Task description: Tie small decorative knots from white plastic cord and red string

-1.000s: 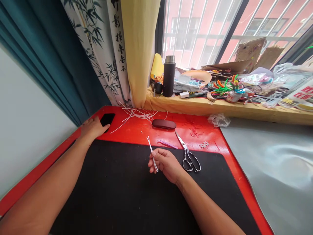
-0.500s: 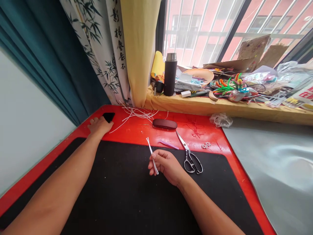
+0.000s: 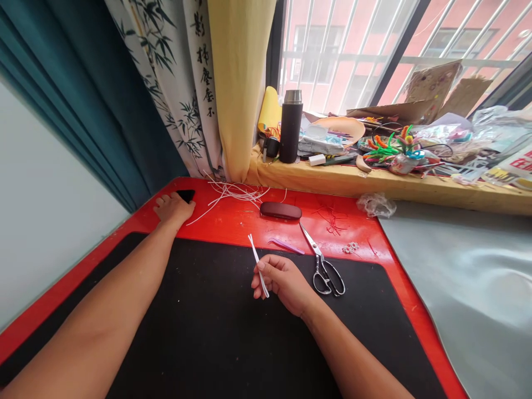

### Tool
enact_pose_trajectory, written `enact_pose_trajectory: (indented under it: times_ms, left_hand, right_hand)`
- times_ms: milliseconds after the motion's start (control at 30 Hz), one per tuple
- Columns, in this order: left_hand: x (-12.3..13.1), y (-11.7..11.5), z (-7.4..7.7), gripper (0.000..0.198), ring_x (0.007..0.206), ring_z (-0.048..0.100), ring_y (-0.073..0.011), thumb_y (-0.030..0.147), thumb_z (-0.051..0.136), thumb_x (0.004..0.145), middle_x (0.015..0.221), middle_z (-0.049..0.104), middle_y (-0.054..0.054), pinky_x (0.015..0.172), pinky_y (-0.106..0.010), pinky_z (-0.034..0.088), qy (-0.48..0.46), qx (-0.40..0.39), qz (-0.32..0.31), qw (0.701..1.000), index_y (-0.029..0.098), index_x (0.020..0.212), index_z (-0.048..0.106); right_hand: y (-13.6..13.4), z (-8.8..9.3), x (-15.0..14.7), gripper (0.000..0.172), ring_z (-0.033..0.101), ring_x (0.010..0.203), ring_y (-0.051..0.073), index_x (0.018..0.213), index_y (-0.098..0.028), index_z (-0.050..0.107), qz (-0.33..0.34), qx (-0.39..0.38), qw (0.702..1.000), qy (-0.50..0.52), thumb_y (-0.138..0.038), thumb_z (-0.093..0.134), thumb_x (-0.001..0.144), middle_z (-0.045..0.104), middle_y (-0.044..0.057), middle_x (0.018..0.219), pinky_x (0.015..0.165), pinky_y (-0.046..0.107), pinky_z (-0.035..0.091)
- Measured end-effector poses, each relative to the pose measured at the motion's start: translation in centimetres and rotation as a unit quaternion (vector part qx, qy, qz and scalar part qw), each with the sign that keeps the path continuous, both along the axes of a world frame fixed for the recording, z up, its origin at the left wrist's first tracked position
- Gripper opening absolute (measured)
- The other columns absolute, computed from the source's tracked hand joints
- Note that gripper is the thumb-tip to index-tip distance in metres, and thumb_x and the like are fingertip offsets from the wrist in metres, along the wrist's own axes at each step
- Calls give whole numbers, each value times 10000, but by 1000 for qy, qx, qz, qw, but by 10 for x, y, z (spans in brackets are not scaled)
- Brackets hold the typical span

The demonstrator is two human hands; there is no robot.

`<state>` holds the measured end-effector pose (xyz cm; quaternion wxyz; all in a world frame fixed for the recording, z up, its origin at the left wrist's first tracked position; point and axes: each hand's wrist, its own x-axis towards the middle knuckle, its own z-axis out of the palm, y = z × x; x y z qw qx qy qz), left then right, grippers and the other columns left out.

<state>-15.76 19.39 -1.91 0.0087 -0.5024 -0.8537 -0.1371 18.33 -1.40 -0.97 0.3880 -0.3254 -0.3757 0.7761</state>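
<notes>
- Red bench (image 3: 226, 230): the step in hand appears to be a reach to its far left corner.
- Black mat (image 3: 199, 332): on the bench, below the right hand (image 3: 286, 281), whose thumb and fingers pinch narrowly.
- Left hand (image 3: 174, 211): fingers partly spread over a dark flat object (image 3: 188, 195); grip, cannot tell.
- White strips (image 3: 254, 249): in that right pinch; the next move probably calls for a light, steady hold.

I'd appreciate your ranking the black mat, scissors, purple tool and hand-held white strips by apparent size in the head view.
1. Black mat
2. Scissors
3. Purple tool and white strips, unranked: both look slender, and the strips in the right hand may be nearer the camera.
</notes>
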Motion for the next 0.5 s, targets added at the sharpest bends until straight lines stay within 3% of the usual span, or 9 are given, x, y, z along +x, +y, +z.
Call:
enact_pose_trajectory:
  times_ms: [133,233,333,433,500]
  left_hand:
    - [-15,-12,9,768,1344,487,-505,616,553,905,1449,551,-345,1046,-593,428,-17,13,-46,999,37,1410,570]
    - [-34,-35,18,502,1297,532,-366,427,473,991,1342,653,-176,1120,-465,392,-15,61,-128,990,107,1346,627]
    - [-50,-61,22,400,1077,603,-264,370,421,1015,1050,686,-68,1000,-349,465,-28,83,-161,983,178,1217,707]
    - [-60,-81,20,376,921,595,-217,390,455,994,1011,662,-42,916,-303,481,-42,95,-182,978,202,1141,746]
    - [-64,-88,18,374,919,599,-211,390,460,987,1044,679,-40,903,-294,484,-52,98,-195,975,204,1137,747]
  right_hand:
    - [0,1,0,454,711,559,154,845,-158,664,-4,-6,1000,1,-562,867,804,755,39,713,541,239,448]
    - [1,1,0,447,712,562,154,846,-157,668,-2,-5,1000,3,-555,867,805,756,39,718,544,239,450]
    - [1,1,0,431,712,568,154,848,-158,669,-2,-4,1000,2,-544,859,819,754,36,720,548,241,449]
    - [1,2,0,425,708,569,151,841,-158,667,-1,-6,1000,0,-538,858,822,751,34,718,548,240,441]
    - [0,4,0,424,706,570,150,846,-157,670,-1,-4,1000,-4,-536,858,824,752,37,721,544,238,437]
